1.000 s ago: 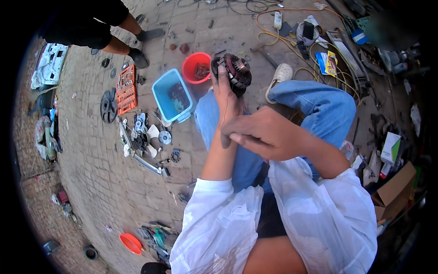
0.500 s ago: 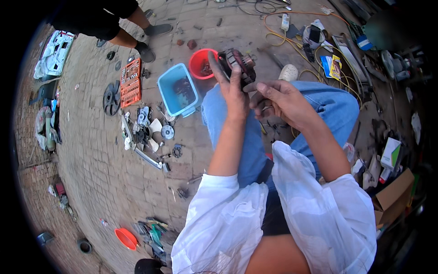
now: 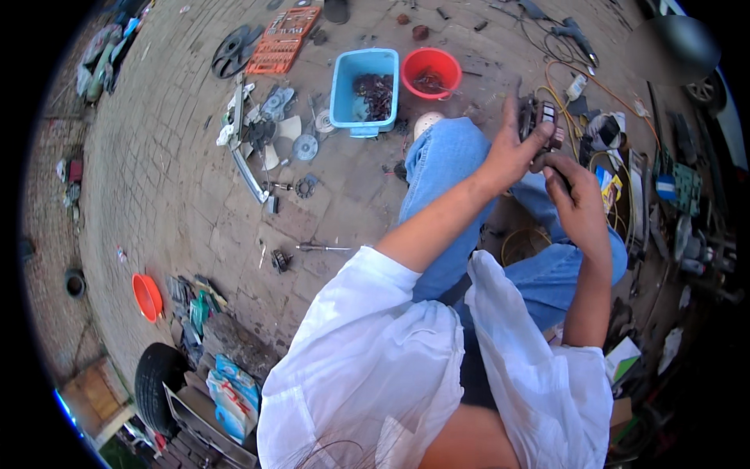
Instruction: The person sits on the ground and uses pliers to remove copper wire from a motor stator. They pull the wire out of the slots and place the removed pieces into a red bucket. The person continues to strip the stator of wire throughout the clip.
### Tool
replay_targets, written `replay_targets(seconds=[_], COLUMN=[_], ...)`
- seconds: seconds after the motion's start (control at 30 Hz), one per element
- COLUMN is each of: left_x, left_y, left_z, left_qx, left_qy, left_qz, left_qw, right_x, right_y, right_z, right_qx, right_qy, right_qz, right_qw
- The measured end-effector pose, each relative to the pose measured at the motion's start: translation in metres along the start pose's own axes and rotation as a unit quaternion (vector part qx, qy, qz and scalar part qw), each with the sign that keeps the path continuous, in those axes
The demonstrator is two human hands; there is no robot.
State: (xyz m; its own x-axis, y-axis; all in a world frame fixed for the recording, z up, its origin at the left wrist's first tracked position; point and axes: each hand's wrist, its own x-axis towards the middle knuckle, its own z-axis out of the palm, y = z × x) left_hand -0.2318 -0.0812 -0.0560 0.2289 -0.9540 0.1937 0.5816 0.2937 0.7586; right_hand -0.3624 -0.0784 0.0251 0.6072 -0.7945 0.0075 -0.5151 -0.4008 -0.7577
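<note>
My left hand (image 3: 516, 150) grips a dark, round motor part (image 3: 549, 116) with blocky reddish-brown segments round its edge. The thumb presses on the near side, while the index finger stretches up beside it. My right hand (image 3: 576, 195) is closed, its fingers curled against the lower edge of the same part; the fingertips are partly hidden. Both hands are held above my knees, in blue jeans.
On the paving stand a blue tub (image 3: 337, 92) and a red bowl (image 3: 406, 74), both with dark scraps inside. Left of them lie loose metal parts (image 3: 305, 147) and an orange tool set (image 3: 283, 39). A screwdriver (image 3: 324, 248) lies nearer me. Cables (image 3: 558, 66) and clutter fill the right.
My view has turned, so the hands and motor part now appear further right. The right hand has come up under the part, fingers curling inward. The bystander's legs have mostly left the view.
</note>
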Motion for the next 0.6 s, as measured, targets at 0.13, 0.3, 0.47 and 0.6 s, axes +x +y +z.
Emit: replay_targets(seconds=[0.13,0.3,0.47,0.6], left_x=[-0.003,0.005,0.000,-0.001], left_y=[-0.002,-0.008,0.013,0.016], left_z=[-0.003,-0.002,0.001,0.004], left_qx=[-0.025,-0.095,-0.067,-0.035], left_qy=[-0.013,-0.061,-0.163,-0.179], left_qz=[-0.024,-0.155,-0.155,-0.148], left_qw=[0.999,0.981,0.972,0.972], right_x=[0.003,0.004,0.001,-0.002], right_y=[-0.008,0.013,0.017,0.018], right_z=[-0.005,-0.018,-0.040,-0.044], right_qx=[0.021,0.260,0.329,0.333], right_qy=[-0.045,-0.001,0.006,-0.020], right_qz=[0.022,0.150,0.164,0.147], right_qw=[0.999,0.954,0.930,0.931])
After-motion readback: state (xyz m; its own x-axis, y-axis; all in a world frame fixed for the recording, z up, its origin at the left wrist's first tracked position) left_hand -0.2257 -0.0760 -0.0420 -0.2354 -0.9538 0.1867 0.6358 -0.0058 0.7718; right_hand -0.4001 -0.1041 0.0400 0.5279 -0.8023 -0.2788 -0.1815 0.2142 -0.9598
